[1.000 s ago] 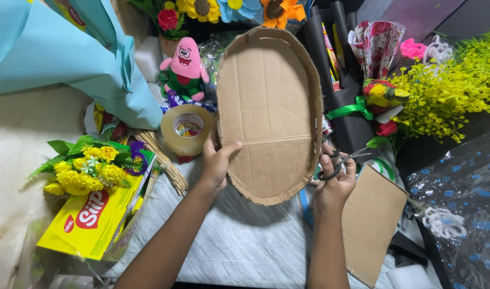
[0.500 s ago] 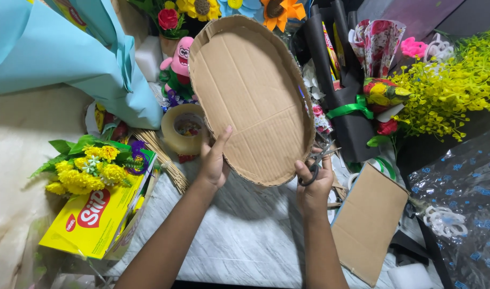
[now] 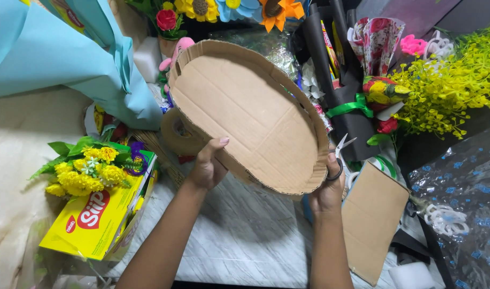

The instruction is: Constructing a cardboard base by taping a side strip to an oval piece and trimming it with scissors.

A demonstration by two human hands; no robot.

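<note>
yellow carton (image 3: 98,222) near left, rectangular, red oval label (image 3: 93,209) with white lettering on top. Slim yellow-red packet (image 3: 326,45) far centre-right, upright among black sheets.

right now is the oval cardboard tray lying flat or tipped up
Tipped up. The cardboard tray is off the table, its far end raised, left hand and right hand gripping its near rim.

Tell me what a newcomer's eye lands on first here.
First, the big oval cardboard tray, held up at the centre by the left hand and the right hand, which also grips scissors. Then the yellow flower bunch on a yellow box at left.
</note>
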